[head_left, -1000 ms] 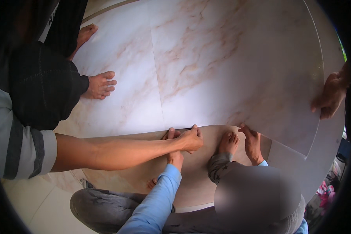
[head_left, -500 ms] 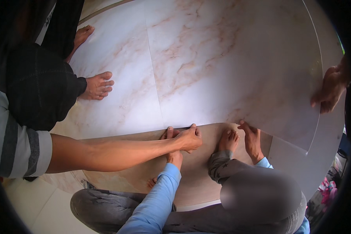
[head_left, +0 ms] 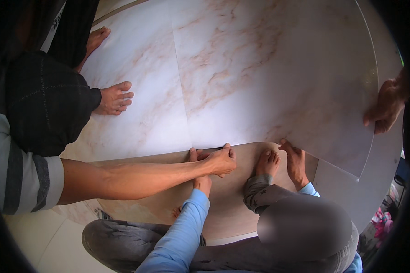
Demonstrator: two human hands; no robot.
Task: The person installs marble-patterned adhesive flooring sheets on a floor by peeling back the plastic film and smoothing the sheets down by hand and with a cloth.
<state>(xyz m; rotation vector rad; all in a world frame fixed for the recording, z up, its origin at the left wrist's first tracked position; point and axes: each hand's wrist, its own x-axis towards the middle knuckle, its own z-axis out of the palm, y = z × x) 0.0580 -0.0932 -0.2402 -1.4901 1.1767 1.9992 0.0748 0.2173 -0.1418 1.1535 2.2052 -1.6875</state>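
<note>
A large white sheet with a brown marble pattern spreads in front of me, its near edge slightly lifted. My left hand, in a light blue sleeve, grips that edge near the middle, partly hidden behind a co-worker's forearm. Farther right, my right hand pinches the same edge with its fingertips. Beside my left hand, the co-worker's hand, from a striped sleeve, also holds the edge. Another person's hand rests at the sheet's right edge.
Bare brown board shows below the sheet's edge, with my foot on it. The co-worker's bare foot stands on the sheet at left. A grey surface lies to the right, and flowered cloth at the far right.
The co-worker's striped sleeve has shifted slightly down and right. My left hand has moved a little to the left; my right hand stays in place.
</note>
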